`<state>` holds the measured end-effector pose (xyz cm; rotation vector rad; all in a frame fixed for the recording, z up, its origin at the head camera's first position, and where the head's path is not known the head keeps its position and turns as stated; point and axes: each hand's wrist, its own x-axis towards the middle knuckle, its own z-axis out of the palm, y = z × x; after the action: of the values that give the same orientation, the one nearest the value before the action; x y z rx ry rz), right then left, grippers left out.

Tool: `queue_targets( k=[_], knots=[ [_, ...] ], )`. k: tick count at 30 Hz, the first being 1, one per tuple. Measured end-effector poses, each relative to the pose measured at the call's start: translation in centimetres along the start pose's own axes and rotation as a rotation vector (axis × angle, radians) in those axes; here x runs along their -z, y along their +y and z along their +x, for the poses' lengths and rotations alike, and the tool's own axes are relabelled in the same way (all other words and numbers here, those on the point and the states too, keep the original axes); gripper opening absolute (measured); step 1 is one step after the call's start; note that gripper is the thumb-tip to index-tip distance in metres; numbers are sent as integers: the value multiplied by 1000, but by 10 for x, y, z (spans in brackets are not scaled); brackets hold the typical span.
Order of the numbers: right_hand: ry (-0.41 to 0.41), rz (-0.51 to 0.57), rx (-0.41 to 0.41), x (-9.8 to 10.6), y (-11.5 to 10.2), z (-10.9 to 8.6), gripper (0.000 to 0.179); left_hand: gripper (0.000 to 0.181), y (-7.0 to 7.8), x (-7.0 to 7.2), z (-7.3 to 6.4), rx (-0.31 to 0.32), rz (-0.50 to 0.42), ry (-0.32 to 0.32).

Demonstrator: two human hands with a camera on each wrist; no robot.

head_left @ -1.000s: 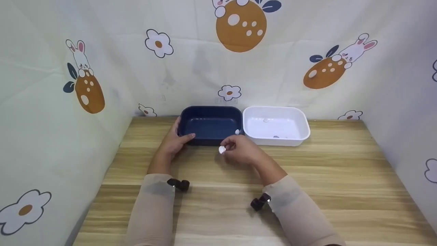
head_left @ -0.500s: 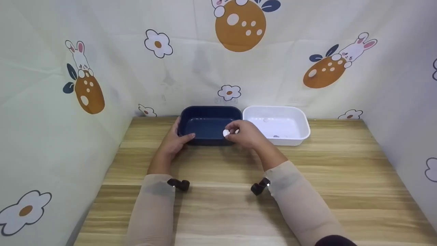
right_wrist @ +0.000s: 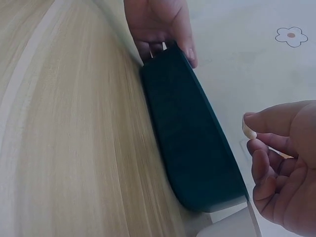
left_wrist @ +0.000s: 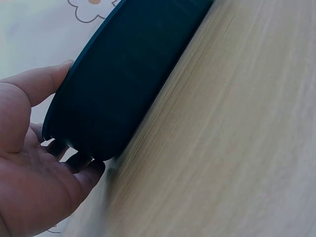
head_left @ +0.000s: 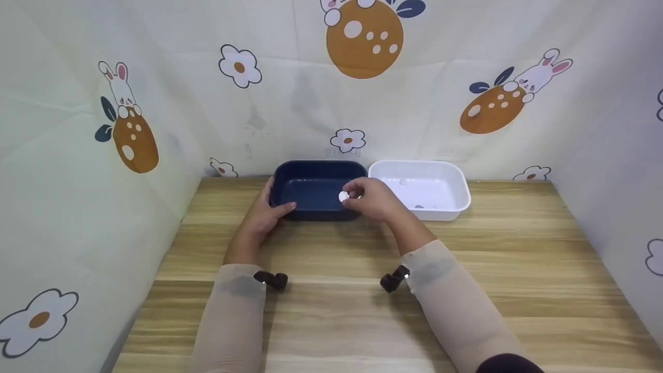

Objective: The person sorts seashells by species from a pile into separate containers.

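Note:
At the left end of the dark blue box (head_left: 321,215), my left hand (head_left: 264,213) grips the wall, with its thumb over the rim and its fingers outside. The left wrist view shows the thumb (left_wrist: 47,81) on the rim and the fingertips under the end. My right hand (head_left: 374,201) is above the box's right front corner. Its thumb and fingers pinch a small whitish piece (head_left: 344,196), rounded in the head view; in the right wrist view the piece (right_wrist: 248,129) looks cream and curved. Another small white bit shows beside those fingers, mostly hidden.
A white box (head_left: 440,213) stands against the blue one on its right. Inside it are a pale small spot and a dark small spot (head_left: 418,206). Both boxes sit on a wood-grain table (head_left: 331,311), near the patterned cloth (head_left: 295,103) behind.
My right hand has moved from in front of the blue box forward and over its right front corner, carrying the small whitish piece. My left hand has stayed put.

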<state>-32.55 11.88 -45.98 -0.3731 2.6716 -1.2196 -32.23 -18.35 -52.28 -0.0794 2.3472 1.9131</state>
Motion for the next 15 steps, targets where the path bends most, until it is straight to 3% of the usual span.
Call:
queue_targets(
  k=[15],
  knots=[
    [28, 35, 47, 6, 9, -22, 36, 107, -2, 1, 2, 26, 14, 6]
  ],
)
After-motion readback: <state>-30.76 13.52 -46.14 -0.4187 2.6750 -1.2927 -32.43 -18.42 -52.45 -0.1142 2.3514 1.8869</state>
